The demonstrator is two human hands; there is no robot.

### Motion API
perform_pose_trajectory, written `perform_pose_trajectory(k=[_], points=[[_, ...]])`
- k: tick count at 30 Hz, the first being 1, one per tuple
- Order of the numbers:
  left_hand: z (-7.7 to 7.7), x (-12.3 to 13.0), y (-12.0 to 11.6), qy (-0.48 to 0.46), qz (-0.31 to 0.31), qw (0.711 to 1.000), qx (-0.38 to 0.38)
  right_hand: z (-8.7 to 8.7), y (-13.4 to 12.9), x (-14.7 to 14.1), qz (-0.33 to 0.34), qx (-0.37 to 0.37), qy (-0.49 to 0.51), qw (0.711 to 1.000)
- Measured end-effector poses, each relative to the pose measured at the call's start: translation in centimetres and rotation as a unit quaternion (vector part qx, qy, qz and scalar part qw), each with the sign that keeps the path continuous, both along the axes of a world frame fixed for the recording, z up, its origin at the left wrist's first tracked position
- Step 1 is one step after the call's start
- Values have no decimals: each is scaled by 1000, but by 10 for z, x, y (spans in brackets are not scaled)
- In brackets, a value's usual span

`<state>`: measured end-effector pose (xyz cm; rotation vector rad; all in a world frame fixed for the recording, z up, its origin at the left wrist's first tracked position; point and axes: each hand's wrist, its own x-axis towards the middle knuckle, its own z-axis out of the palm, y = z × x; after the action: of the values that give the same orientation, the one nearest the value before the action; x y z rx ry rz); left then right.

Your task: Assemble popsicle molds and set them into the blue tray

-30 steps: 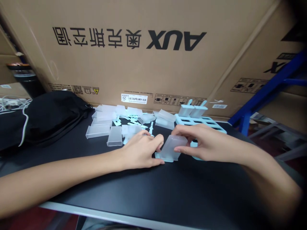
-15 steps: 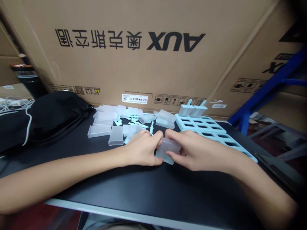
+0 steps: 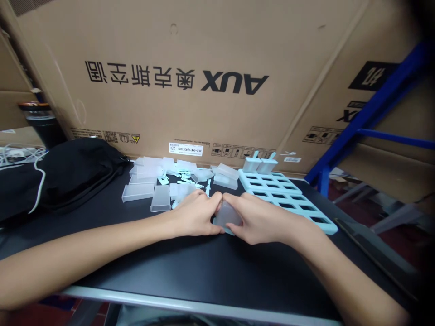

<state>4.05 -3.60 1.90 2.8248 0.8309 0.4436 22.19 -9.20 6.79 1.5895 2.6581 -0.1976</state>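
Note:
Both hands meet over the table's middle around one popsicle mold. My right hand (image 3: 260,217) grips its clear frosted cup (image 3: 227,214) between thumb and fingers. At the cup's lower left end, my left hand (image 3: 199,215) pinches the light blue lid (image 3: 229,231), which is mostly hidden by the fingers. Lid and cup touch; how far they are fitted together I cannot tell. Beyond the left hand lie several loose frosted cups (image 3: 160,199) and a scatter of light blue stick pieces (image 3: 185,175).
Right of the hands lies a light blue rack (image 3: 299,204) with rectangular slots; two capped molds (image 3: 267,166) stand at its far end. A black bag (image 3: 78,170) lies at left, near a dark bottle (image 3: 47,127). A large cardboard box (image 3: 163,113) walls off the back.
My view has shifted a little. The right hand has closed further over the cup, hiding more of it, and the hands are closer together. Both still hold the same mold.

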Motion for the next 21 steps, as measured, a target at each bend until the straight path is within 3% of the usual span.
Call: perform_pose_trajectory(k=[6,10,13,17,21], points=[[23,-8,8,23,-52,998,16,7,2,1,7,-16,-5,1000],[37,-4,33,31,7,998,51,7,4,12,-22,-11,-30,999],[36,6,57,80,84,989,88,5,5,20,-40,-25,-25,999],[28,27,79,136,115,983,40,3,8,26,-60,-22,-7,998],[23,42,84,166,132,977,4,-1,13,35,-77,-31,14,996]])
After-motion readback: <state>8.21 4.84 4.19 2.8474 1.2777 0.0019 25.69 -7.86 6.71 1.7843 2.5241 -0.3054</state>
